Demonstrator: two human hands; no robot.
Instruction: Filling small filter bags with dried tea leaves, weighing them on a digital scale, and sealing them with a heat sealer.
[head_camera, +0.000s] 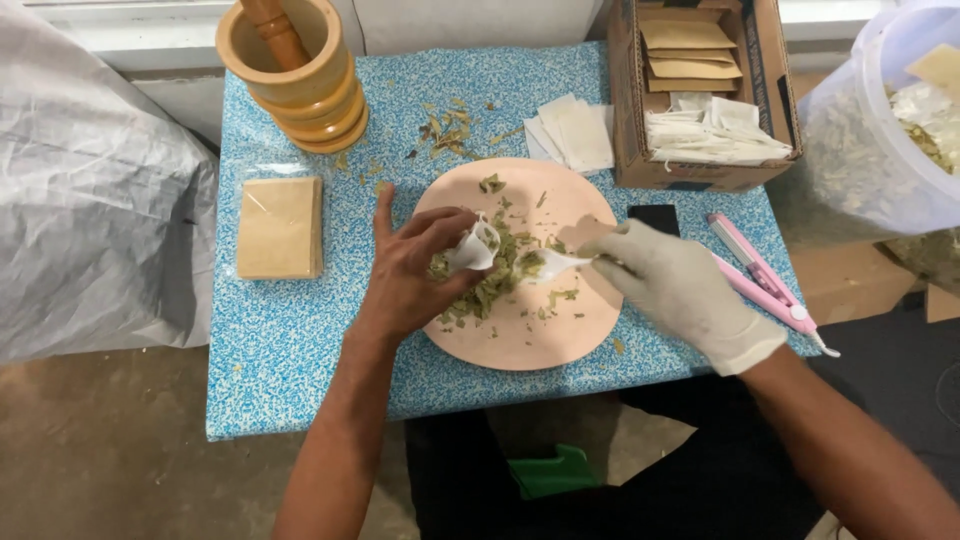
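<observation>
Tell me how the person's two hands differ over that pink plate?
The left hand is bare and pinches a small white bag. The right hand wears a pale glove and holds a white spoon pointed toward the bag. Both hover over the pink plate of dried green leaves.

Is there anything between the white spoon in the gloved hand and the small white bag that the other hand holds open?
Nothing visible blocks it. The white spoon in the right hand points toward the small white bag held by the left hand; only loose dried leaves on the pink plate lie below.
</observation>
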